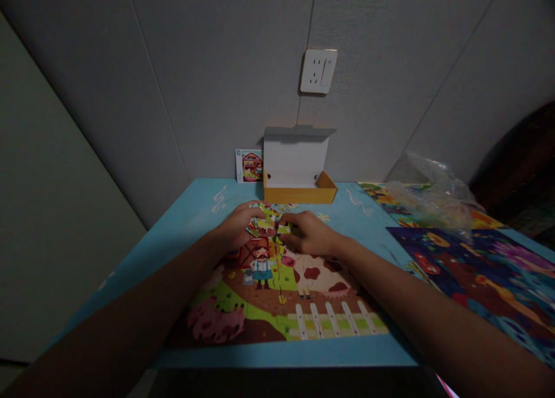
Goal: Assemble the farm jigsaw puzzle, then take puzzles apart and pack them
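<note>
A farm jigsaw puzzle (277, 297) lies in front of me on the blue table, showing a farmer, a spotted cow, a pig and a white fence. At its far edge my left hand (237, 227) curls around some loose jigsaw pieces (266, 217), thumb on top. My right hand (310, 233) is closed, with thumb and fingertips pinching a green and white jigsaw piece (284, 229) right beside them. More small pieces lie just beyond the hands, partly hidden by the fingers.
An open yellow box (299, 195) with a white inside stands against the wall, a farm picture card (249, 165) behind its left side. On the right lie a dark blue puzzle (489, 276), another colourful puzzle (381, 198) and a crumpled clear plastic bag (433, 195).
</note>
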Motion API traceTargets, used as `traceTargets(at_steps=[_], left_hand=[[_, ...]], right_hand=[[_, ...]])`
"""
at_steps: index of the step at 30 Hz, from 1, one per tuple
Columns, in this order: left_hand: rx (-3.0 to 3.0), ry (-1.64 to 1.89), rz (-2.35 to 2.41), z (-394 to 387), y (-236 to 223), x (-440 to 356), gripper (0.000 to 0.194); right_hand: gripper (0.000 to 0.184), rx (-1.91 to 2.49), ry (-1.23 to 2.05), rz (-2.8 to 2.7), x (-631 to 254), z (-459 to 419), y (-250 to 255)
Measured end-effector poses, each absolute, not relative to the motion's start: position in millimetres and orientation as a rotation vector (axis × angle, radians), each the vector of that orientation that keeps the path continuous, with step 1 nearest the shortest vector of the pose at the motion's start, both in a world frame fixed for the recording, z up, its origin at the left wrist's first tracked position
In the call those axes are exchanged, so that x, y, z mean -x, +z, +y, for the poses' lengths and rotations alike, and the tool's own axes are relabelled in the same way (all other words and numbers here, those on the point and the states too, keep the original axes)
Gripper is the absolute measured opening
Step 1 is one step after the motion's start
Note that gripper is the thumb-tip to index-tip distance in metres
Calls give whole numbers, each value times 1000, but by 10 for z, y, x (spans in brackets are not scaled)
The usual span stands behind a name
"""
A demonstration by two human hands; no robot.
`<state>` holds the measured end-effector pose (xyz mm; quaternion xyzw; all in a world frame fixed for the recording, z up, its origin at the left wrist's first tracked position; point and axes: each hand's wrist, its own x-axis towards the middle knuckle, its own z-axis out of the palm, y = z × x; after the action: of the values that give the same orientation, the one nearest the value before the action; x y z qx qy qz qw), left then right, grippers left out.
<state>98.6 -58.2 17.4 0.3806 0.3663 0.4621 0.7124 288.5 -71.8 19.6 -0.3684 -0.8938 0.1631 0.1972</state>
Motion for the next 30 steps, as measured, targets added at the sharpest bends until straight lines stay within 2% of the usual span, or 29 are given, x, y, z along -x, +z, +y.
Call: traceTargets(at_steps=[5,12,19,24,30], left_hand=[[-856,1040,818,-564,167,-971,35],[-853,1022,793,-577,161,-977,34],[-850,1032,824,-560,156,-977,35],[-835,1020,821,-568,165,-975,36],[-821,1022,814,-568,153,-972,37]], right_hand=[[25,777,526,-2571,-2884,-732,202],[26,1014,518,-2460,-2898,-705,191],[21,836,752,-2455,-2944,-672,159],[38,787,620,-2579,-2935,-675,168],[29,680,449,-2691,-2901,-726,239]])
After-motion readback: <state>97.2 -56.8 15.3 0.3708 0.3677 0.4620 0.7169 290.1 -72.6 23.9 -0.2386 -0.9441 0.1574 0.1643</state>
